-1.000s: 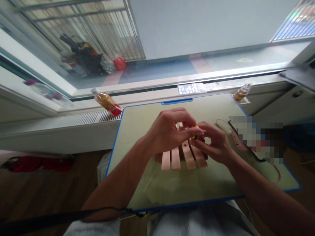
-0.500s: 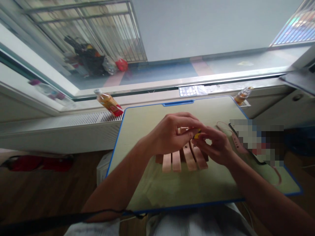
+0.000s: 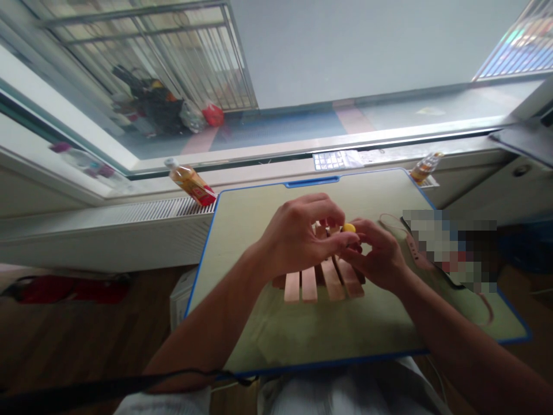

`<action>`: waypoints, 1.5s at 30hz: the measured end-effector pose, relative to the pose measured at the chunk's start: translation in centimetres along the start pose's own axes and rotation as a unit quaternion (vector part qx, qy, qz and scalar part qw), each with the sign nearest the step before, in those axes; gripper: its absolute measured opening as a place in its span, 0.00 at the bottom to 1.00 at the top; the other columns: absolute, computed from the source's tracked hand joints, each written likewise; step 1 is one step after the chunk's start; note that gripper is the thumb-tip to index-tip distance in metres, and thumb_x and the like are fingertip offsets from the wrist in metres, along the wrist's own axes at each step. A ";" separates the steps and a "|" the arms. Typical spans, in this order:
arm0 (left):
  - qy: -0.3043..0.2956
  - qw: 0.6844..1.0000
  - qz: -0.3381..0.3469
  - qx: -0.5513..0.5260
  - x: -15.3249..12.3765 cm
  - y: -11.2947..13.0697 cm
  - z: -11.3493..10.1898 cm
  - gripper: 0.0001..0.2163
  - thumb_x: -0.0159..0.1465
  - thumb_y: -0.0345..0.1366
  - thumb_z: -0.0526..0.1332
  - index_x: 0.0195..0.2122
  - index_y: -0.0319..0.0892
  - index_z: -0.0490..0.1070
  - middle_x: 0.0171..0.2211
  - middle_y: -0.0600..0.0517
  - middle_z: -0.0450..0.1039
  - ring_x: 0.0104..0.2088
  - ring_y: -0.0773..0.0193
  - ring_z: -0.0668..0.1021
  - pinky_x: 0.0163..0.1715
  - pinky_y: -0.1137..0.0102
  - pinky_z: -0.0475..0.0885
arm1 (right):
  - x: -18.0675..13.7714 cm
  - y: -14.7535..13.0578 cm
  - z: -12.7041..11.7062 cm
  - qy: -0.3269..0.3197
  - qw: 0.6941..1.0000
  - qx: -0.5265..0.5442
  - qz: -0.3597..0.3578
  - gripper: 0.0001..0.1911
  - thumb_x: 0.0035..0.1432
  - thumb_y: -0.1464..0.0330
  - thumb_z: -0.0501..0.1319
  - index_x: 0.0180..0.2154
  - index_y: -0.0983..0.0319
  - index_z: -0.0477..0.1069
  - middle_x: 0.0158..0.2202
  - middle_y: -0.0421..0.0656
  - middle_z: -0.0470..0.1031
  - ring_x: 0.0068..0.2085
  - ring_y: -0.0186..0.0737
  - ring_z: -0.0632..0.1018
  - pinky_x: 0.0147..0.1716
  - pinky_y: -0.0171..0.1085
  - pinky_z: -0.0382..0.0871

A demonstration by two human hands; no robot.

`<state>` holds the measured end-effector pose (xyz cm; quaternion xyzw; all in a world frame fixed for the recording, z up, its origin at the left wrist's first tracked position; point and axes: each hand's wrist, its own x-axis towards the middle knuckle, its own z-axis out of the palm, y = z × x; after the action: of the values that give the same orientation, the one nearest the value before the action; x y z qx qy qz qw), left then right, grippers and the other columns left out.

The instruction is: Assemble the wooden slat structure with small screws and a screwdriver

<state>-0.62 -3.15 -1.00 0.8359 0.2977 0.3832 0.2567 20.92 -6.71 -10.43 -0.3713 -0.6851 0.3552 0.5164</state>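
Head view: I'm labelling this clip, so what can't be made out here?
All in the head view:
Yellow piece: tiny, wedged between fingertips of left hand and right hand; which grips it is unclear.
Wooden slats: far ends hidden under both hands.
Pixelated patch on the board: contents masked.
Bottle: label too small, blurred.

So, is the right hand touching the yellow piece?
Touching. The head view shows the yellow piece pinched at the fingertips of the right hand, with no gap.

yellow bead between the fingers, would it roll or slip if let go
The bead looks small and rounded, so it would probably roll on the flat board. Pinched between fingertips of the left hand and right hand, it seems light, perhaps slippery. It might lodge between the slats.
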 end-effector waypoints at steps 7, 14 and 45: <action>-0.032 0.999 0.016 0.014 -0.1 0.2 -0.5 0.04 0.69 0.35 0.70 0.43 0.41 0.83 0.39 0.47 0.83 0.38 0.62 0.82 0.40 0.68 0.77 | -0.1 -0.7 -0.1 0.013 1.000 0.009 -0.003 0.13 0.65 0.64 0.76 0.48 0.56 0.80 0.36 0.40 0.80 0.29 0.35 0.76 0.28 0.36 0.72; -0.078 0.996 0.038 0.004 0.0 0.0 -1.1 0.08 0.73 0.32 0.66 0.49 0.40 0.84 0.45 0.45 0.84 0.44 0.60 0.83 0.47 0.65 0.79 | -0.4 -1.0 -0.6 0.001 0.999 0.043 0.009 0.12 0.67 0.66 0.73 0.52 0.57 0.85 0.35 0.43 0.83 0.31 0.39 0.79 0.28 0.39 0.75; -0.059 0.992 -0.005 -0.109 0.0 0.0 -0.3 0.05 0.67 0.33 0.73 0.43 0.40 0.85 0.41 0.45 0.85 0.41 0.60 0.85 0.42 0.68 0.82 | -0.1 -1.0 -0.5 -0.003 0.996 0.081 0.032 0.15 0.65 0.62 0.76 0.51 0.55 0.84 0.39 0.44 0.84 0.34 0.42 0.82 0.28 0.39 0.78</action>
<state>-0.82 -3.05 -0.84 0.8226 0.2423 0.3620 0.3653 21.29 -7.25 -9.52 -0.3484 -0.6436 0.4269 0.5312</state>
